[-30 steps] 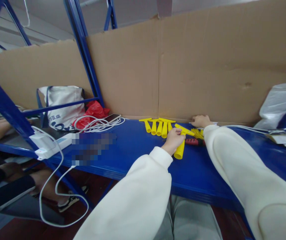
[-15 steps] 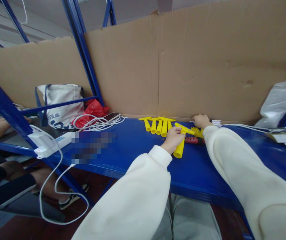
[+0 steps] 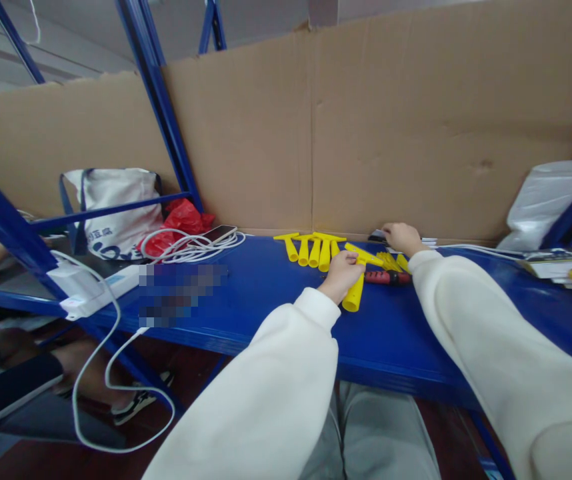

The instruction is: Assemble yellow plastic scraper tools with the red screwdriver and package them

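My left hand [image 3: 342, 272] is closed around a yellow T-shaped plastic handle [image 3: 354, 293], its hollow round end facing me. At the back of the table, by the cardboard, my right hand [image 3: 402, 237] has its fingers bent together. A small dark item [image 3: 377, 235] shows at its fingertips; what it is I cannot make out. Several more yellow T-shaped handles [image 3: 315, 252] lie in a row left of centre. Between my hands is a red and black cylindrical tool [image 3: 389, 277], with smaller yellow pieces [image 3: 390, 261] just behind it.
Tall cardboard [image 3: 246, 147] stands along the back of the blue table [image 3: 276, 307]. Coiled white cable [image 3: 201, 248], a power strip [image 3: 99, 290] and a cloth bag [image 3: 116, 213] are to the left. A plastic bag [image 3: 549, 200] sits right. Another person's legs [image 3: 81, 367] show at lower left.
The view has turned slightly right. My right hand has shifted a little along the back, and a dark item now shows at its fingertips. My left hand keeps hold of the yellow handle.
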Available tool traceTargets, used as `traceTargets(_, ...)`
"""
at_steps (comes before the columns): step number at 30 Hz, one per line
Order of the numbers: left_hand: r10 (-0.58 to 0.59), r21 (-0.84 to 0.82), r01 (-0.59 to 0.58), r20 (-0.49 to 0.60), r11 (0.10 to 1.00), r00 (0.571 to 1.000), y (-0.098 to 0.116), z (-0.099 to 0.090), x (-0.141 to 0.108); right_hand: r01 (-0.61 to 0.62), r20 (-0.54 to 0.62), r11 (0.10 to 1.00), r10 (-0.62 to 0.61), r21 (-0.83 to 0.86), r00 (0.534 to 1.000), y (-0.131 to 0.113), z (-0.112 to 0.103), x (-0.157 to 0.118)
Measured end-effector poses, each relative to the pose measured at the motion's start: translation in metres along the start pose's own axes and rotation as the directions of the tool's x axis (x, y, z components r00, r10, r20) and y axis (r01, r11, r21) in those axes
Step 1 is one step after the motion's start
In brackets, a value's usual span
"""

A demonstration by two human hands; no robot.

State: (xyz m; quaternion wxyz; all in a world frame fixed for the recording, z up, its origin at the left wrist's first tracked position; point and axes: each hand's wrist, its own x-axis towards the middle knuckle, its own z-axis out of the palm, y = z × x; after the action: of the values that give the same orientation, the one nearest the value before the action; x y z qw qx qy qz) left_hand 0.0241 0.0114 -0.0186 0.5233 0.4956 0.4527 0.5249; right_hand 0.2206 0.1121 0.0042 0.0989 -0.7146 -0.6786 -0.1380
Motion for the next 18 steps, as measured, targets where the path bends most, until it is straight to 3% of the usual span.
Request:
traceTargets(9,-0.031,-0.031,0.03,-0.019,0.999,0.999,0.009,-0.003,-0.011,-0.027,-0.157,0.964,0.071,0.264,0.985,0.012,-0.014,-0.015)
traceTargets(14,-0.05,-0.077,0.046,-0.053,0.996,0.997,0.01,-0.005,-0.01,0.009,-0.321,0.897,0.149,0.442,0.935,0.018,-0.028,-0.027)
traceTargets(18,-0.082,-0.151,0.063,-0.124,0.986,0.989,0.011,-0.006,-0.008,0.065,-0.405,0.87,0.161,0.489,0.9,0.011,-0.043,-0.052)
